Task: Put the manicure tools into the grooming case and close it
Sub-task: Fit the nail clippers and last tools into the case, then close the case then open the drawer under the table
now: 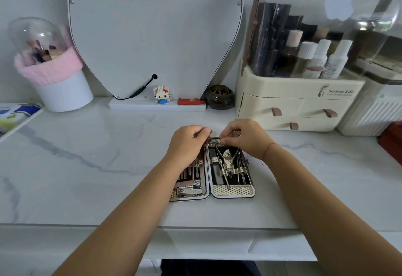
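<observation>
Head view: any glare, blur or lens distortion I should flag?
Head view: soft, even light; bright reflections on the organiser's clear lid; wide-angle bowing along the tabletop and frame edges; grooming case in focus.

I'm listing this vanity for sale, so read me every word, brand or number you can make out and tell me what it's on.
"Serious Life": on the front of the cream cosmetics organizer.
Small line beneath that name: too small to read.
Label on the white bottle inside the organizer: blurred.
Marks on the orange-red bar: too small to read.
</observation>
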